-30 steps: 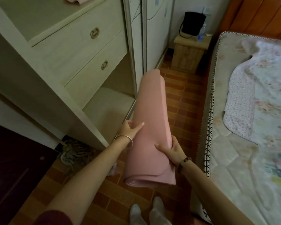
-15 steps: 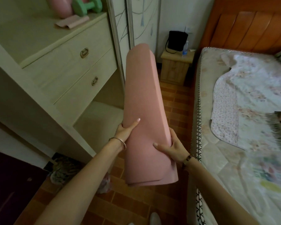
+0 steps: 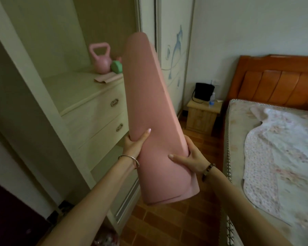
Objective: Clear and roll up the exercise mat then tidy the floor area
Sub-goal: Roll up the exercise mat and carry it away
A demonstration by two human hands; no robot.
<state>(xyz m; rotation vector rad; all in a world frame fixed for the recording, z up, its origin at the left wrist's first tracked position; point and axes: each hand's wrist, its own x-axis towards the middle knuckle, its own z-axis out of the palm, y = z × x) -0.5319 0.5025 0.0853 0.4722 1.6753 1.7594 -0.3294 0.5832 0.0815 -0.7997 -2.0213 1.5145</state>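
Pink foam, smooth and matte, makes up the rolled exercise mat [image 3: 149, 112]. It is a loose, slightly flattened tube with its outer edge running as a straight seam down the right side. The mat is held up in the air, nearly upright with its top leaning away, in front of the open wardrobe [image 3: 43, 50] and over the floor [image 3: 167, 224] of reddish brick-patterned tiles.

The left hand [image 3: 133, 145] grips the roll's left side, thumb laid up the front and fingers wrapped out of sight behind. The right hand [image 3: 188, 158] clasps the right side lower down, thumb pressed across the front and fingers curled round the seam. Each wrist wears one band: a thin metal bangle [image 3: 130, 158] on the left, a dark beaded bracelet [image 3: 208, 170] on the right.

Inside the pale, wood-grained wardrobe a shelf top carries one glossy pink kettlebell [image 3: 100, 59], one green dumbbell [image 3: 116, 66] partly hidden by the mat, and one flat pink folded piece [image 3: 108, 78]. Below it are two drawers [image 3: 96, 118], each with one metal ring handle.

By the far wall stands one small blond-wood nightstand [image 3: 201, 118] bearing one black bag [image 3: 204, 92] and one clear plastic bottle [image 3: 212, 100]. On the right is one bed with a quilted mattress [image 3: 238, 130], an orange panelled wooden headboard [image 3: 274, 82] and one rumpled floral blanket [image 3: 283, 148].
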